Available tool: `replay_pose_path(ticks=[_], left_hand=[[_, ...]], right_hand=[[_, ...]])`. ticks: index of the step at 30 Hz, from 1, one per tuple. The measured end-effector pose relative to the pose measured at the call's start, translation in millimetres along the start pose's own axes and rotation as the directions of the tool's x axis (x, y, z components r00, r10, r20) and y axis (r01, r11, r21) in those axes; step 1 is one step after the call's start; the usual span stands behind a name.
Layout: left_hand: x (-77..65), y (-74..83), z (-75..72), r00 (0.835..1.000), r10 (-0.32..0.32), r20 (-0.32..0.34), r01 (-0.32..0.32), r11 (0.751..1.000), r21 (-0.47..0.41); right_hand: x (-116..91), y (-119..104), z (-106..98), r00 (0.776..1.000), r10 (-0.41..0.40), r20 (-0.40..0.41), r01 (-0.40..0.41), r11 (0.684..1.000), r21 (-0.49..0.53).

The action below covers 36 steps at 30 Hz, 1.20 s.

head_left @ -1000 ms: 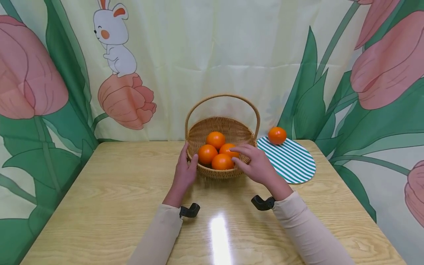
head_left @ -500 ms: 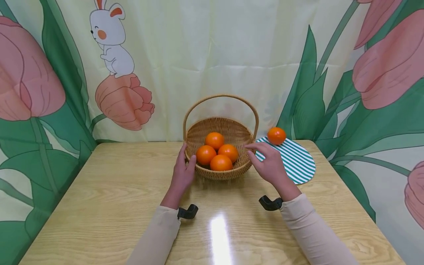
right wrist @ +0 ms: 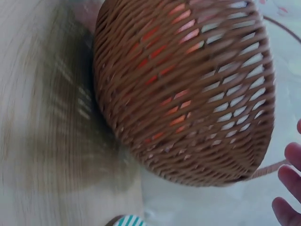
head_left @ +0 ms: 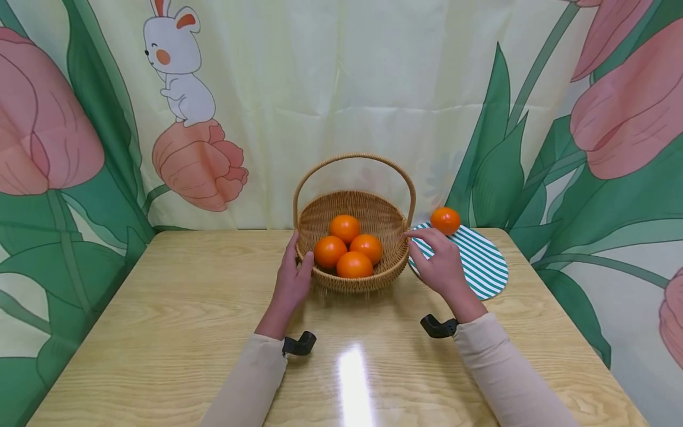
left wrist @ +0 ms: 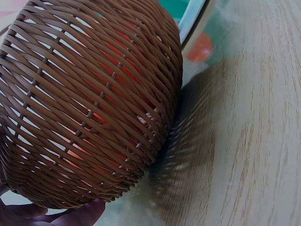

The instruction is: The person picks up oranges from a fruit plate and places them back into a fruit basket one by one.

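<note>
A round wicker basket point(head_left: 356, 283) with an arched handle stands upright on the table, holding several orange round fruits point(head_left: 354, 264) that look like oranges or persimmons. My left hand point(head_left: 293, 276) rests against the basket's left side, thumb toward the front, fingers toward the back. In the left wrist view its fingertips touch the woven wall at the lower left. Beside the right rim is my right hand point(head_left: 440, 261), its fingers loosely bent and holding nothing. The right wrist view shows those fingers point(right wrist: 292, 174) near the handle's base; whether one touches the rim cannot be told.
Behind my right hand lies a green-and-white striped round mat point(head_left: 482, 267). One more orange fruit point(head_left: 445, 220) sits at its far edge. A printed curtain point(head_left: 373, 77) hangs right behind the wooden table point(head_left: 192, 320).
My right hand has moved right, from over the fruits inside the basket to beside its right rim. The left hand stays at the basket's left side.
</note>
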State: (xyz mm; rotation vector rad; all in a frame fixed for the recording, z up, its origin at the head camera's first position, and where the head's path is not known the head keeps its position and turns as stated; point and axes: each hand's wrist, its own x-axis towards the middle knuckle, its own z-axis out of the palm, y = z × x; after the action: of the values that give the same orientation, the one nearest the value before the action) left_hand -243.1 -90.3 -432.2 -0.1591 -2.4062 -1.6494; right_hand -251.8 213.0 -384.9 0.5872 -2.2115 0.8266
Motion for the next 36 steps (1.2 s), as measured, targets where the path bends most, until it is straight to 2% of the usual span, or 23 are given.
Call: replay_pose_path(ticks=[10,15,22,29,36], left_hand=[[2.7,-0.8,-3.0,1.000,0.018,-0.008,-0.018,1.000,0.009],[3.3,-2.0,-2.7,1.000,0.029,0.001,-0.029,1.000,0.001],[1.4,-3.0,0.6,1.000,0.011,0.002,-0.011,1.000,0.002],[0.8,-3.2,1.4,1.000,-0.001,-0.001,0.001,1.000,0.007],[1.1,-2.3,1.6,1.000,-0.010,-0.002,0.010,1.000,0.004]], right_hand=[[-1.9,16.7,5.6,0.995,0.053,-0.084,-0.052,0.999,0.015],[-1.9,24.7,6.6,0.991,0.090,-0.098,-0.090,0.996,0.003],[0.1,39.4,9.4,0.985,0.152,-0.087,-0.154,0.988,-0.016],[6.0,54.7,10.9,0.965,0.262,-0.021,-0.263,0.965,-0.021],[14.7,67.8,8.5,0.917,0.383,0.109,-0.373,0.922,-0.102]])
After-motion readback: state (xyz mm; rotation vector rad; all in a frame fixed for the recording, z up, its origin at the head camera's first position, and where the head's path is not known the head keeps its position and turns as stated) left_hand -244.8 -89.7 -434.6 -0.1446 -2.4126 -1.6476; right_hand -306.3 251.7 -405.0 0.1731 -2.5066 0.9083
